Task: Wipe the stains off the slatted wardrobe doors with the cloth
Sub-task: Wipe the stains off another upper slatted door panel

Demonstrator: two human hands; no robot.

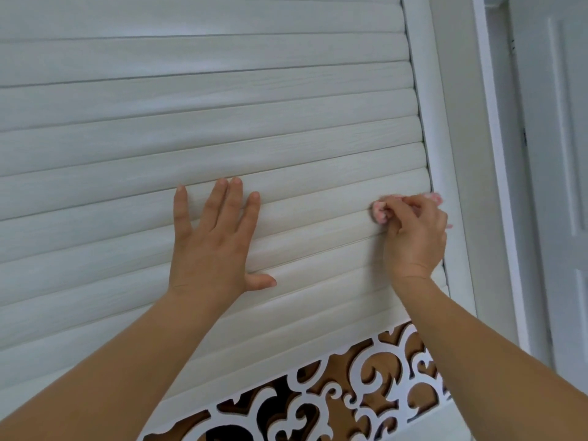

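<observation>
Against the pale slats, the fingers [401,207] of the right hand [415,237] are curled together and clamped on one small cloth [380,212], pink with white marks. Most of the cloth is bunched inside the fist; a lump shows at the left of the knuckles and a smaller bit [433,197] peeks out at the right, near the door's frame. The cloth is pressed to a slat just beside the right edge of the slatted wardrobe door [203,122].

To the left, well apart from the cloth, the left hand [213,246] lies flat on the same door with nothing in it. Its four fingers [234,198] are stretched upward and spread a little, two of them touching, and the thumb [261,281] points off to the right along a slat.

Two bare forearms come up from the bottom edge, one to each hand. One slatted door panel is in view; I count about fourteen horizontal slats, though those at the bottom left are partly covered by the arms. A rounded white frame post [436,122] runs down its right side. Below the slats is one band of white scrollwork fretwork [353,389] over a brown backing. On the far right stands one white panelled room door [560,154] in its frame [491,154].

No brand, label or writing can be read anywhere.
</observation>
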